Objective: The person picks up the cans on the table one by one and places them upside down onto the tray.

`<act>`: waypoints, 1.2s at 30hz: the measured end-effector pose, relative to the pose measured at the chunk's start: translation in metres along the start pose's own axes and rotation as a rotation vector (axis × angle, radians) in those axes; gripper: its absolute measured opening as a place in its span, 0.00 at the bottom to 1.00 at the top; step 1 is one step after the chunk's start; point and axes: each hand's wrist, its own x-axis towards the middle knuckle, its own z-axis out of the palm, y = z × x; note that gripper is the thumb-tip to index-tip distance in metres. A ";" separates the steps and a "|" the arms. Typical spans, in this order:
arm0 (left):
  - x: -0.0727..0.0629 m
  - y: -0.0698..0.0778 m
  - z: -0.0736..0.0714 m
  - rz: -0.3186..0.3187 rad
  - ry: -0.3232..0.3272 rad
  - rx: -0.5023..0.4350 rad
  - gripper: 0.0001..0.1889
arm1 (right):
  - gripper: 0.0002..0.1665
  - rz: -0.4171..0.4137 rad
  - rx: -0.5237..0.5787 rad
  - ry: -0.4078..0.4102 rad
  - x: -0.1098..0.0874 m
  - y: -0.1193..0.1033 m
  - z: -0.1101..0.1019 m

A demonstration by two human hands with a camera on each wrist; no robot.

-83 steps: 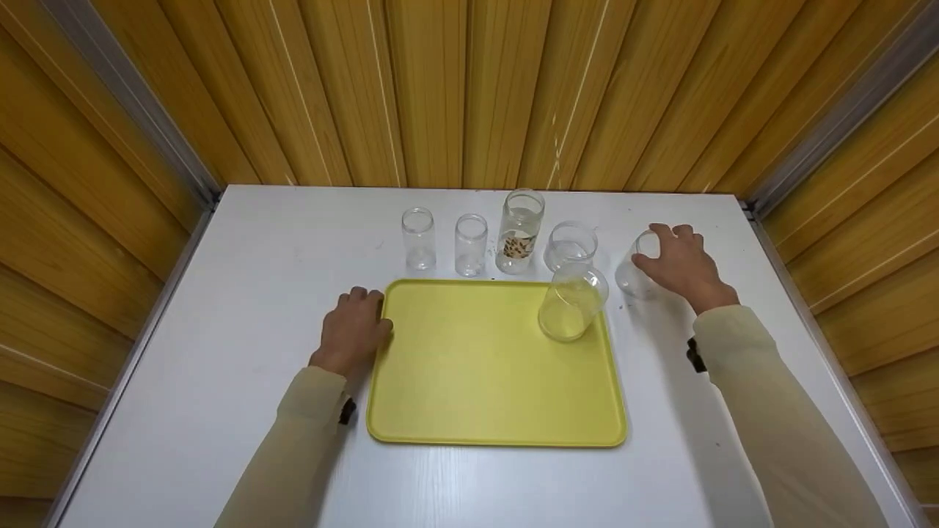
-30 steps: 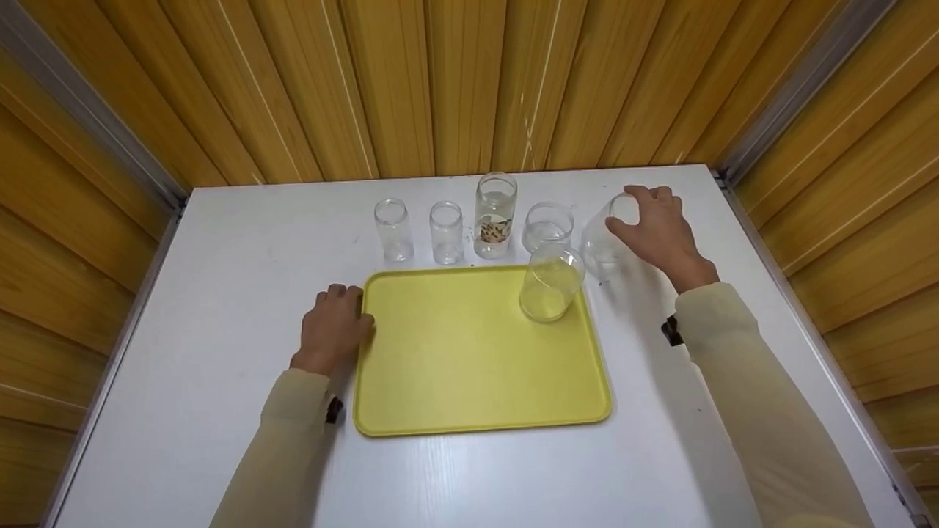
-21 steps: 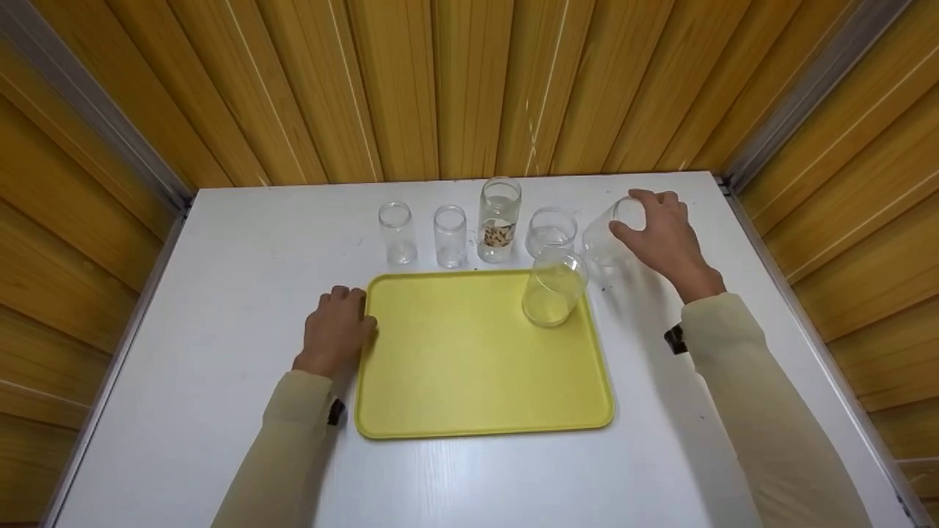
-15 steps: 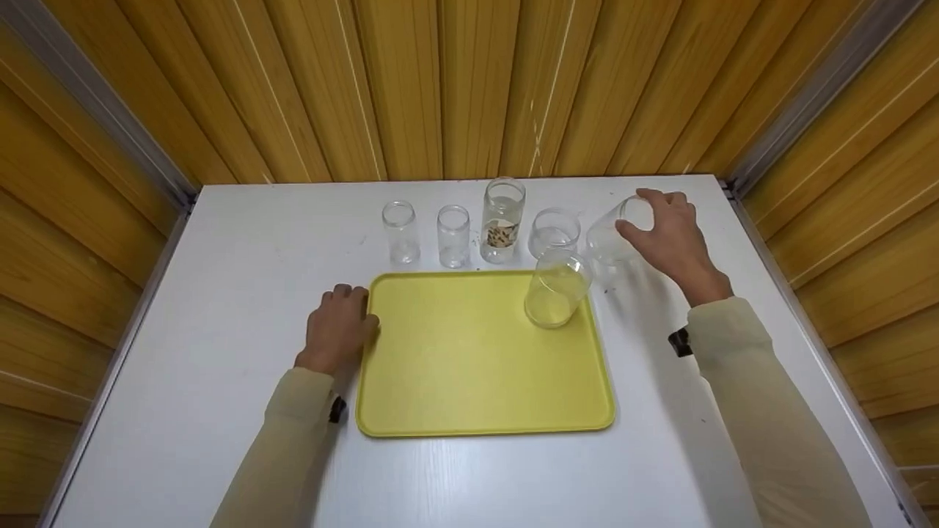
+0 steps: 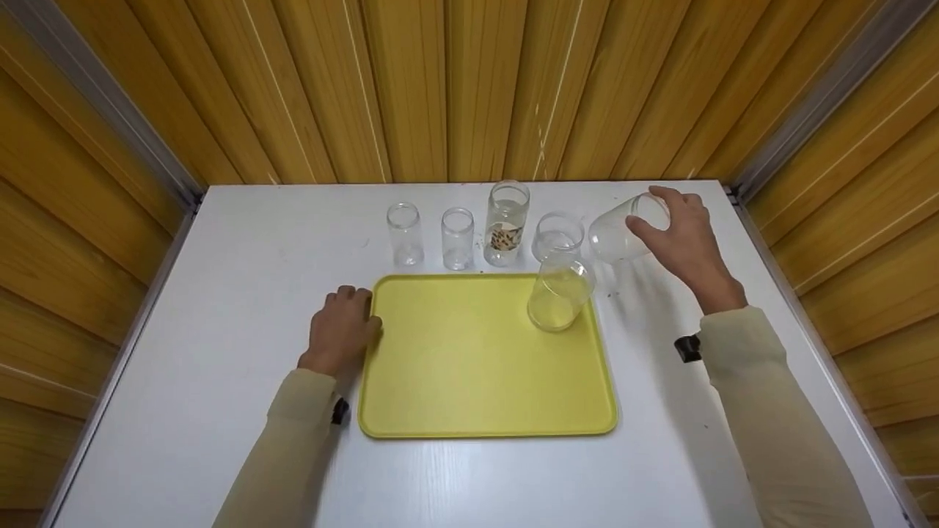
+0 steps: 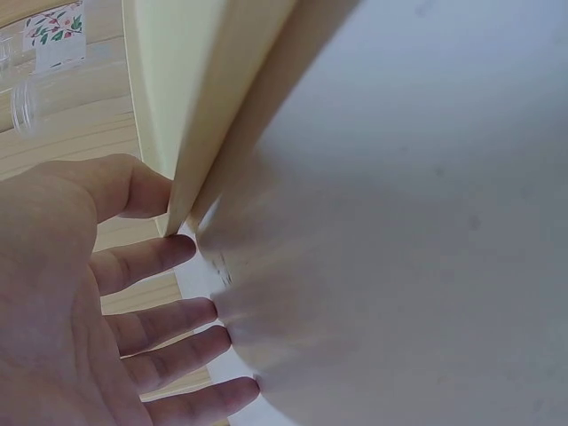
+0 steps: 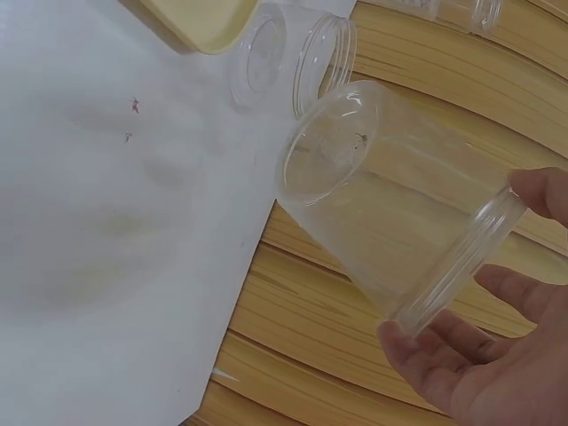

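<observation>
My right hand grips a clear wide jar by its ribbed mouth, thumb on one side and fingers on the other. Its base tilts down to the left, beside a short clear jar; the right wrist view shows the held jar clear and hollow. My left hand rests at the left edge of the yellow tray. In the left wrist view its thumb touches the tray rim, while the nearly straight fingers reach down to the table. Another clear jar stands at the tray's back right corner.
Behind the tray stand two slim clear jars and a taller jar with a patterned label. The white table ends at wood-look panels at the back and sides. Dark specks lie near the tray's right side.
My right hand has lifted the wide jar and tilted it, its base swinging left toward the short jar. The left hand stays at the tray's edge; the head view has shifted slightly.
</observation>
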 end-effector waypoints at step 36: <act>-0.004 0.000 0.003 -0.002 0.037 -0.025 0.23 | 0.44 -0.050 0.284 0.007 -0.020 -0.027 0.002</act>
